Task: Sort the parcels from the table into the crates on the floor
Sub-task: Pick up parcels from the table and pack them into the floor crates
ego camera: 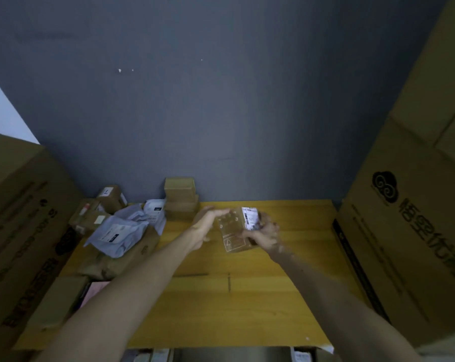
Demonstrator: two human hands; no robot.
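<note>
Holding the small brown parcel (pixel 234 229) above the far middle of the desk (pixel 247 309), I have my right grip (pixel 264 232) clenched round its lower right corner. My left grip (pixel 208 226) looks released, straight fingers laid along the parcel's left side, though blur leaves that unsure. Other parcels (pixel 121 226) lie heaped at the far left corner. My worry is that a one-sided hold on a taped, slick carton could let it twist and drop as I swing down toward the crates, which I cannot make out from here.
</note>
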